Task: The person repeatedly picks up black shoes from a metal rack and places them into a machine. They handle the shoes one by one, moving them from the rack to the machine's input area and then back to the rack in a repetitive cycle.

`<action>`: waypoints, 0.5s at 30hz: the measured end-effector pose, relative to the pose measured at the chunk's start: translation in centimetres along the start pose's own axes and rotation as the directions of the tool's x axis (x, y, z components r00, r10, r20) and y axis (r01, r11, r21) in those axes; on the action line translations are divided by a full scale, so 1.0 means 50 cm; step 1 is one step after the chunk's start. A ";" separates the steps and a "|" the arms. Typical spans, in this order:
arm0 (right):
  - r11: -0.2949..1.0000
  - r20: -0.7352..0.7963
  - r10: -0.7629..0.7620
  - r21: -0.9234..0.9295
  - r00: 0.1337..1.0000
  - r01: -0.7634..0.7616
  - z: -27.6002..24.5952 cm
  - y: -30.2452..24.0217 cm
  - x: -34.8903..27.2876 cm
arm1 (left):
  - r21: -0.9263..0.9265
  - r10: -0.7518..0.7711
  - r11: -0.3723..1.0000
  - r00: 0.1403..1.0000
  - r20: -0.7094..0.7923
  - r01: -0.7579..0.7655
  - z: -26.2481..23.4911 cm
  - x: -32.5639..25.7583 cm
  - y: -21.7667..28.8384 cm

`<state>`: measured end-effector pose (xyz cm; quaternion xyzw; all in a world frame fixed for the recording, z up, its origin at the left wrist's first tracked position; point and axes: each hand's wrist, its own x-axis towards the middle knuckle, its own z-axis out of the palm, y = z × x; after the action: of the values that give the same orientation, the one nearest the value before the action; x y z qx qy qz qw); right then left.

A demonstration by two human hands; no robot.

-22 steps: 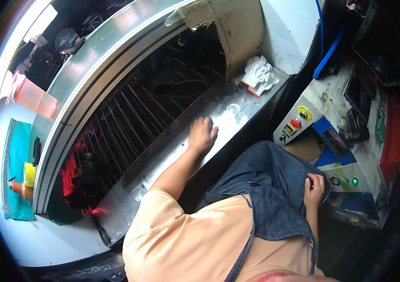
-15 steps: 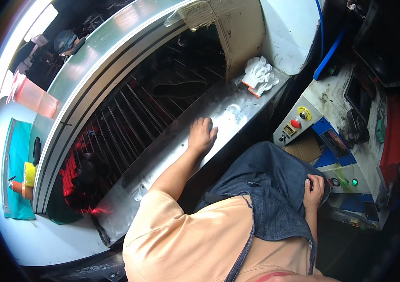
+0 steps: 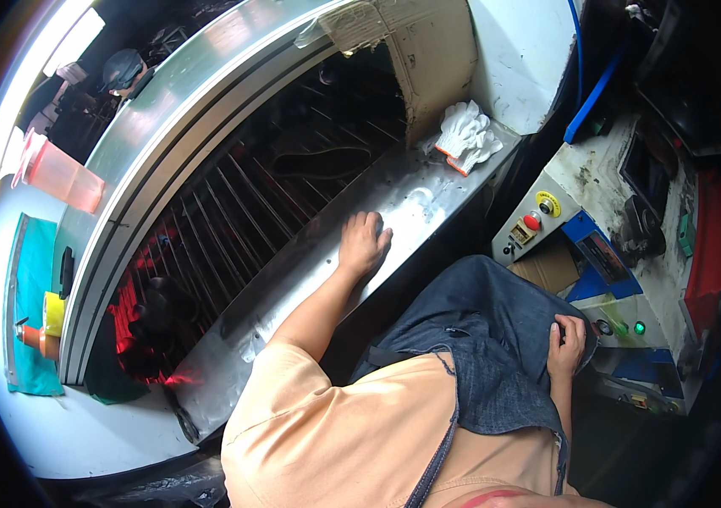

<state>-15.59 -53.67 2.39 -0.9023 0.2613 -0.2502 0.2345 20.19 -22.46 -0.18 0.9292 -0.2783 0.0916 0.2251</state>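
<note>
My left hand (image 3: 361,241) rests on the bare metal ledge (image 3: 293,288) in front of a slatted machine bed (image 3: 233,212). It holds nothing; its fingers lie loosely bent toward the bed, the thumb apart. Over my knee in the dark blue denim apron (image 3: 462,313) lies my right hand (image 3: 566,340), open and without anything in it. Some fingers show while the rest are partly hidden by the knee's curve. A long dark oval shape (image 3: 322,162) lies on the slats. A pair of white gloves (image 3: 468,137) with orange cuffs sits at the ledge's far end.
A control panel (image 3: 538,222) with a red button is at my right. Blue hoses (image 3: 596,100) hang behind it. A pink translucent jug (image 3: 63,173) and tape rolls (image 3: 52,317) are at the far left. Another person's capped head (image 3: 122,69) shows beyond the machine's frame.
Both hands keep their places. The other person's head beyond the frame has shifted slightly to the right.
</note>
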 end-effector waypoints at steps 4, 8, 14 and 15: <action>1.000 -0.003 -0.015 -0.006 1.000 0.015 -0.002 -0.001 0.000 | -0.011 0.000 1.000 1.000 0.006 0.000 -0.003 0.000 0.003; 1.000 -0.002 -0.008 -0.005 1.000 0.008 -0.004 -0.002 -0.001 | -0.016 -0.004 1.000 1.000 0.008 0.004 -0.003 0.000 0.004; 1.000 0.011 -0.006 -0.015 1.000 0.006 0.000 -0.001 0.002 | -0.031 -0.002 1.000 1.000 0.001 0.002 -0.003 -0.002 -0.003; 1.000 0.009 -0.009 -0.020 1.000 0.009 0.001 0.001 0.001 | -0.031 0.001 1.000 1.000 -0.006 -0.001 -0.002 -0.001 -0.003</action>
<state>-15.53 -53.72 2.36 -0.9069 0.2587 -0.2447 0.2253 20.25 -22.26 -0.15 0.9252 -0.2796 0.0903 0.2403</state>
